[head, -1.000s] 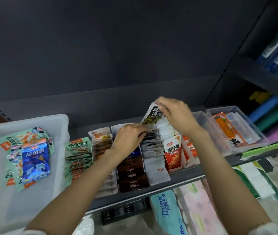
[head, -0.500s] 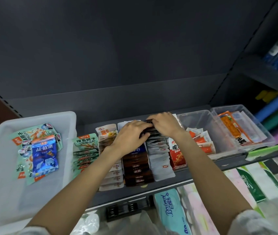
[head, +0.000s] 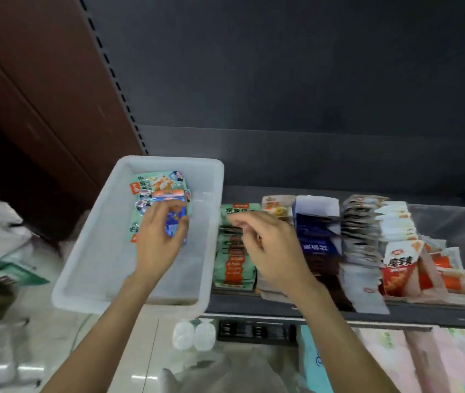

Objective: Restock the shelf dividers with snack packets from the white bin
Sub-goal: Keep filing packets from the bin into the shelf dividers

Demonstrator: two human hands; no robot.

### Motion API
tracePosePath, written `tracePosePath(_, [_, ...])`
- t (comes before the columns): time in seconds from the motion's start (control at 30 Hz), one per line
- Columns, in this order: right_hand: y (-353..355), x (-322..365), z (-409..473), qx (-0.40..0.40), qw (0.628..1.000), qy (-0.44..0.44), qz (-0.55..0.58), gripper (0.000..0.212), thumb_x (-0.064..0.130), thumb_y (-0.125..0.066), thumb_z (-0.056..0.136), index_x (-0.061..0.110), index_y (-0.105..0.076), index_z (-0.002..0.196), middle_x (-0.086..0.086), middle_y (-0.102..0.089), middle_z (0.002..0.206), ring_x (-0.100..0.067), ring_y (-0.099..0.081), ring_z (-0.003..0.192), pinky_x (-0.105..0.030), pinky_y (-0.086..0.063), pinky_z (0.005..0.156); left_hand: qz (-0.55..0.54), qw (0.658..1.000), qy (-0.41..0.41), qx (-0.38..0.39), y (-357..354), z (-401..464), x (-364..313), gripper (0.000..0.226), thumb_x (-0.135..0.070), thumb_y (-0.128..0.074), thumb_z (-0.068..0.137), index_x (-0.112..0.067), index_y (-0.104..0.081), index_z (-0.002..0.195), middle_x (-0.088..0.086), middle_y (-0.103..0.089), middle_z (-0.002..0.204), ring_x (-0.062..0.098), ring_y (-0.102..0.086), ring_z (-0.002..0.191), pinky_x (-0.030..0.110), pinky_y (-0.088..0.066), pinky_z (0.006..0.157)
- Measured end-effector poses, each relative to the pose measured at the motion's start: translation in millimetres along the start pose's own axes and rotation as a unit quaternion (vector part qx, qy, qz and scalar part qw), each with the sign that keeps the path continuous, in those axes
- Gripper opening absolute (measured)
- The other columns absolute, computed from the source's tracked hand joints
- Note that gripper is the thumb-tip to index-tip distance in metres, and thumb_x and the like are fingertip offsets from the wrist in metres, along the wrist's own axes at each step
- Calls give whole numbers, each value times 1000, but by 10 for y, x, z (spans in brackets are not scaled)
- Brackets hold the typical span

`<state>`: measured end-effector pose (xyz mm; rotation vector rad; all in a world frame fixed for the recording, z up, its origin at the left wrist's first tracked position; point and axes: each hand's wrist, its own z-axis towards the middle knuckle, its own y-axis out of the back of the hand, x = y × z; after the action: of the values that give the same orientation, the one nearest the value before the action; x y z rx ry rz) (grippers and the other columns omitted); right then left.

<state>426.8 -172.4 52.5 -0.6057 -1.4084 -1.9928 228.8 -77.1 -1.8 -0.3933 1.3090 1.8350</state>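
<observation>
Dark grey metal shelving [head: 296, 80] fills the background, its lower shelf [head: 395, 313] lined with rows of snack packets standing in dividers. At the shelf's left end sits a white translucent plastic bin [head: 89, 268], rectangular and shallow, holding a small pile of pale green printed snack packets [head: 157, 181] near its far wall. A person's left hand [head: 157, 239] reaches into the bin, fingers curled around a shiny blue foil packet [head: 176, 219] that lies on top of the green ones; the thumb shows at the packet's right edge. The right hand [head: 271, 248] hangs above the leftmost shelf rows, blurred, fingers loosely bent and gripping nothing visible. Beneath it stands a row of green-and-orange packets [head: 234, 265], just beside the bin. Further right run a row of beige packets [head: 278, 205], a row of dark blue and brown packets [head: 316, 239], a row of grey-white packets [head: 361, 251], and red-and-white packets with orange print [head: 400, 268]. A clear plastic container [head: 449, 225] stands at the far right of the shelf. Below the shelf edge lie pastel tissue packs [head: 390, 361], and two small clear plastic lids or cups [head: 194, 334] rest near the pale floor.
</observation>
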Motion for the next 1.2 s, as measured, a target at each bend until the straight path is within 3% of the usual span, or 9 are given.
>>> tracePosePath(0.1, [-595, 182, 233, 67, 998, -14, 10, 33, 11, -44, 87, 17, -66, 111, 0, -68, 107, -18, -63, 96, -36, -52, 81, 46, 993, 105, 43, 159, 18, 576, 26, -21, -64, 82, -7, -56, 103, 9, -61, 99, 29, -55, 94, 37, -43, 77])
tracePosePath(0.3, [-1672, 210, 935, 287, 943, -167, -26, 46, 8, -49, 91, 8, -45, 136, -16, -46, 137, -30, -43, 126, -32, -35, 100, 83, 960, 208, 168, 116, 303, 1116, 47, -16, -67, 83, 0, -52, 125, 21, -58, 116, 38, -52, 109, 37, -37, 91])
tracePosePath(0.47, [-2236, -91, 1217, 236, 921, -298, -83, 31, 20, -52, 86, 7, -54, 114, -20, -57, 114, -38, -56, 104, -39, -49, 85, 50, 933, 229, 275, -40, 362, 1408, 39, -21, -66, 79, -8, -58, 114, 17, -64, 101, 36, -58, 98, 39, -46, 79])
tracePosePath(0.67, [-2370, -117, 1141, 127, 908, -398, 28, 12, 9, -55, 84, 5, -64, 92, -15, -65, 95, -33, -59, 98, -29, -44, 72, -65, 920, 306, 235, -82, 357, 1513, 42, -10, -71, 74, -4, -56, 113, 13, -66, 97, 28, -63, 86, 31, -51, 71])
tracePosePath(0.8, [-2210, -25, 996, 32, 914, -393, 92, 33, 7, -58, 85, 7, -54, 118, -10, -62, 117, -26, -58, 105, -31, -42, 85, -241, 869, 391, 186, 128, 370, 1278, 36, 1, -69, 79, -11, -50, 108, 2, -58, 79, 13, -56, 63, 12, -42, 43])
tracePosePath(0.93, [-1767, 226, 845, -44, 942, -290, 164, 49, 4, -63, 83, 16, -42, 125, 3, -63, 100, -18, -64, 89, -44, -51, 82, -336, 871, 298, 199, 465, 412, 883, 38, -7, -71, 80, -16, -56, 114, 2, -65, 98, 18, -66, 81, 23, -54, 62])
tracePosePath(1.07, [-984, 469, 565, -116, 941, -202, 247, 90, 0, -70, 80, 37, -15, 142, 11, -56, 114, 0, -64, 89, -20, -54, 70, -332, 895, 125, 271, 676, 476, 375, 36, -4, -70, 80, -22, -61, 110, -4, -72, 99, 13, -68, 91, 29, -56, 77])
tracePosePath(1.13, [-558, 488, 357, -132, 940, -187, 251, 90, -1, -72, 78, 43, -20, 138, 9, -56, 119, -2, -64, 97, -18, -53, 71, -299, 901, 36, 311, 664, 499, 78, 33, -4, -70, 81, -29, -62, 102, -14, -71, 93, 4, -66, 88, 18, -51, 73])
tracePosePath(1.2, [-149, 438, 126, -128, 954, -182, 201, 65, 9, -75, 77, 40, -44, 125, 13, -64, 110, -4, -64, 97, -19, -53, 73, -245, 907, -48, 338, 547, 499, -198, 27, -9, -70, 82, -30, -63, 99, -16, -70, 92, 0, -64, 84, 14, -47, 71])
